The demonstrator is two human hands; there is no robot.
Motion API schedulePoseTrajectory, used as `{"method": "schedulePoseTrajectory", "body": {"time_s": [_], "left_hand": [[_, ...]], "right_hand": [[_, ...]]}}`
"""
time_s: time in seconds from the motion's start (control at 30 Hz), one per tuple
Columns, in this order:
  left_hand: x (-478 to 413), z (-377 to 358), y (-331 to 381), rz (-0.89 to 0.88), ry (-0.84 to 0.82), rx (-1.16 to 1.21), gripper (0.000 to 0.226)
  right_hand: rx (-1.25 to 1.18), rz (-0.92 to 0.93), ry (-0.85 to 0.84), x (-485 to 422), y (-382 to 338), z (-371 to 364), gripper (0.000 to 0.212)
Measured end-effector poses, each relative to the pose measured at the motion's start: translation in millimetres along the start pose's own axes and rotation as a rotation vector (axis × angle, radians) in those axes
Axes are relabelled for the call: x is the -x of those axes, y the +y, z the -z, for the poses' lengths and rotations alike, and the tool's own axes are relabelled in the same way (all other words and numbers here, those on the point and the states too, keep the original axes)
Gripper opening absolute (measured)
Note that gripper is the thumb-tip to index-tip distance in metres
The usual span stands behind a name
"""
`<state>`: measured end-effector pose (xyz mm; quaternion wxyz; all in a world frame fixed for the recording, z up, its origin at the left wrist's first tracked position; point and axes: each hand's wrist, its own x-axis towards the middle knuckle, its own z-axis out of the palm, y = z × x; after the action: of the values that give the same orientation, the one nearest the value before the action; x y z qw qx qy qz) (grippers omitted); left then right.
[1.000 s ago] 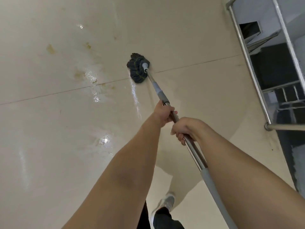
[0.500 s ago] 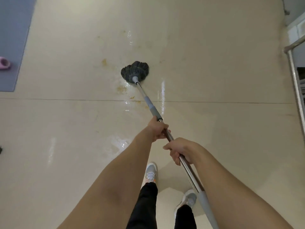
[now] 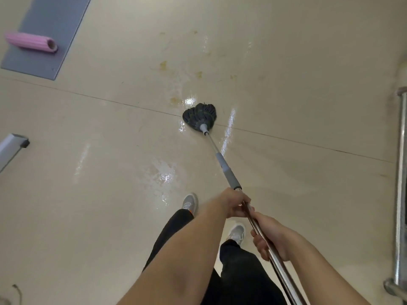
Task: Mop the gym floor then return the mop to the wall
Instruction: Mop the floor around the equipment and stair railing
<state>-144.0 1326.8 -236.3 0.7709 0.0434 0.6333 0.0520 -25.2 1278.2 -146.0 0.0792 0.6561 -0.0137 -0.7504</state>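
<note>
Fingers [image 3: 257, 243] of the right hand [image 3: 269, 236] curl round the bare metal shaft of the mop [image 3: 222, 164], lower centre-right of the frame. The left hand [image 3: 234, 203] grips the same shaft just ahead of it, right below the grey sleeve; the two hands are almost touching. Both grips are closed on the shaft, with no slack visible.

Mop position: the shaft runs diagonally from the bottom right edge up toward mid-frame. The dark mop head [image 3: 199, 116] lies flat on the floor [image 3: 286, 84], a little above centre, on a thin seam line [image 3: 88, 97] that crosses the frame from left to right.

Floor: beige and glossy. Wet, shining patches [image 3: 165, 172] lie just beside the head and between the head and the feet. Yellow-brown stains [image 3: 163, 65] lie above the head, in the upper middle.

Feet: two grey shoes [image 3: 190, 202] and black trousers [image 3: 240, 271] show at bottom centre, under the forearms.

Surroundings: a grey mat [image 3: 50, 29] sits at upper left, with a pink roller [image 3: 30, 42] lying on it. A pale bar with a dark end cap [image 3: 11, 146] enters at the left edge. A metal rail [image 3: 400, 194] runs down the right edge.
</note>
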Motion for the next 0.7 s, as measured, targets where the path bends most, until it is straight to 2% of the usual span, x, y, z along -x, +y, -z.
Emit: {"method": "schedulePoseTrajectory", "body": {"time_s": [0.07,0.13,0.27,0.37,0.43,0.5,0.7], "left_hand": [[1,-7,-14,0.035,-0.009,0.01,0.016],[-3,0,-21,0.056,-0.019,0.041,0.019],[-23,34,4,0.101,-0.067,0.152,0.012],[-55,73,45,0.094,-0.024,0.315,0.007],[-73,97,76,0.11,-0.048,0.384,0.01],[-90,119,109,0.107,-0.08,0.41,0.013],[-139,200,246,-0.117,-0.061,0.527,0.012]], "right_hand": [[0.034,-0.031,0.011,4,12,5,0.064],[0.085,-0.016,0.036,1,14,-1,0.052],[0.177,0.195,0.163,-18,-24,-40,0.029],[0.333,0.226,0.196,-36,-69,-78,0.025],[0.444,0.22,0.264,-49,-96,-95,0.015],[0.546,0.208,0.339,-59,-130,-108,0.02],[0.576,0.311,0.341,-95,-294,-154,0.014]]}}
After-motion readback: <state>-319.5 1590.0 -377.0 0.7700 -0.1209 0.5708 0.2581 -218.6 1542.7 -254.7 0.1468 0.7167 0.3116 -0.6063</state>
